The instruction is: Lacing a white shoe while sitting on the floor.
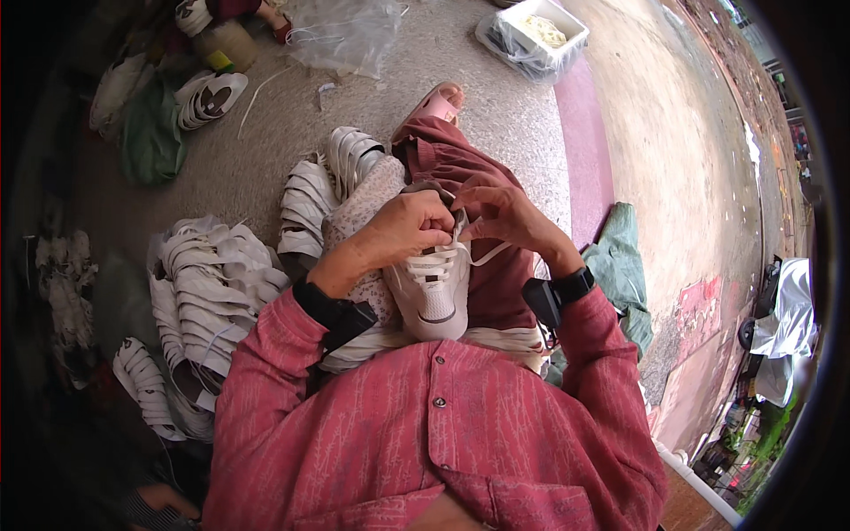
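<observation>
A white sneaker [436, 296] lies on my lap, toe toward me, with a white shoelace [487, 257] threaded across its front and a loose length trailing right. My left hand [407, 228] is closed, its curled fingers gripping the sneaker near the tongue and upper eyelets. From the other side, my right hand [509, 217] arches over the opening, with thumb and bent fingers closed around the lace by the upper eyelets. The fingertips partly hide one another, and the exact pinch is hard to make out.
Stacked white shoe uppers [208, 288] lie at my left, with more uppers [305, 208] beside my leg. A white tub [553, 35] and a clear plastic bag [345, 35] are on the floor ahead. Green cloth [617, 265] lies at my right. Another person's foot shows at upper left.
</observation>
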Demonstrator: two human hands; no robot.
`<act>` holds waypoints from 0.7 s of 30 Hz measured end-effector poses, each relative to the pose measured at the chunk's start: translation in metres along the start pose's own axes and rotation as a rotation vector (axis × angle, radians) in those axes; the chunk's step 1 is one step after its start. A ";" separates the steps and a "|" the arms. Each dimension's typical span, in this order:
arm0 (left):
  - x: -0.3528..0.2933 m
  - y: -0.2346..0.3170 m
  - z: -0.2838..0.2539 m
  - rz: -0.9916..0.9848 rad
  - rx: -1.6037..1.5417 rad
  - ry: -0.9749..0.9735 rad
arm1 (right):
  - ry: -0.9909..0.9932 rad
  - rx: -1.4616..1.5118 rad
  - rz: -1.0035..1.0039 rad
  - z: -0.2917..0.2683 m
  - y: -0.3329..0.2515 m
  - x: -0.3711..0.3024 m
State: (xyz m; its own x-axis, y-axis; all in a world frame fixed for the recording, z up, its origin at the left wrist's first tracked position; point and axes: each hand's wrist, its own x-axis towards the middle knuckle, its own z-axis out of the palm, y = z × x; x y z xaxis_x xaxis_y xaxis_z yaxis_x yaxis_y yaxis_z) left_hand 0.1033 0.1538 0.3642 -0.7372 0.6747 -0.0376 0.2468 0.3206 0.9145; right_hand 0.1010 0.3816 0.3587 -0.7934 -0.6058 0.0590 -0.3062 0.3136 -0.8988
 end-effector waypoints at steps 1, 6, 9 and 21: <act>0.000 0.000 0.000 0.022 0.006 -0.004 | 0.004 0.002 -0.001 -0.002 0.003 0.003; -0.002 -0.001 -0.002 0.098 0.089 0.035 | -0.086 0.000 -0.059 -0.005 0.003 0.011; -0.007 0.007 -0.023 0.170 0.306 0.117 | -0.079 -0.077 -0.076 -0.006 -0.003 0.012; -0.084 -0.005 -0.168 -0.242 0.855 0.818 | 0.102 0.027 0.060 -0.006 -0.019 -0.010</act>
State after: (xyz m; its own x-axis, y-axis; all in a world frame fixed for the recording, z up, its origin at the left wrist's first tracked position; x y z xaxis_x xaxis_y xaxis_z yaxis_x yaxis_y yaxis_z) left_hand 0.0591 -0.0161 0.4307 -0.9258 0.0145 0.3777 0.1554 0.9255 0.3455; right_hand 0.1120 0.3859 0.3780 -0.8597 -0.5085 0.0479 -0.2438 0.3262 -0.9133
